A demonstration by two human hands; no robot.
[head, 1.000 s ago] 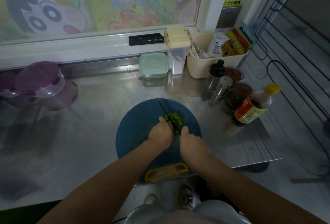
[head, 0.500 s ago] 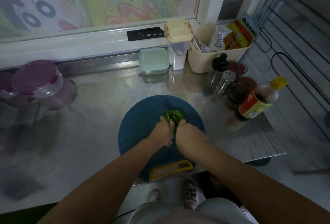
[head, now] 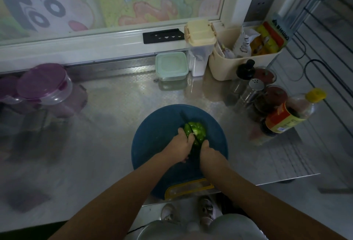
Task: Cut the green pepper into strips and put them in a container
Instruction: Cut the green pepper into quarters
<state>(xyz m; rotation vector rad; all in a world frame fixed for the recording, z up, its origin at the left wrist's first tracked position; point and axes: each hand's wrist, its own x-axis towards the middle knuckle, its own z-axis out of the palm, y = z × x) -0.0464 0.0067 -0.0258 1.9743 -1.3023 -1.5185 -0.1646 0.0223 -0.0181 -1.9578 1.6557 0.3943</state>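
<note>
My steel bench (head: 107, 144) carries the blue round board (head: 158, 136) at its front edge, purple-lidded tubs (head: 44, 85) back left, a mint box (head: 171, 66) and cream-lidded canister (head: 199, 48) along the back, a cream basket (head: 242, 67) and sauce bottle (head: 286, 117) right.

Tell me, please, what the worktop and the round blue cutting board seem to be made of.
The worktop looks like stainless steel: grey and glossy, it mirrors light and has a fine embossed texture. The cutting board is probably plastic: even matte blue, no wood grain, with a yellow handle at its near edge.
</note>
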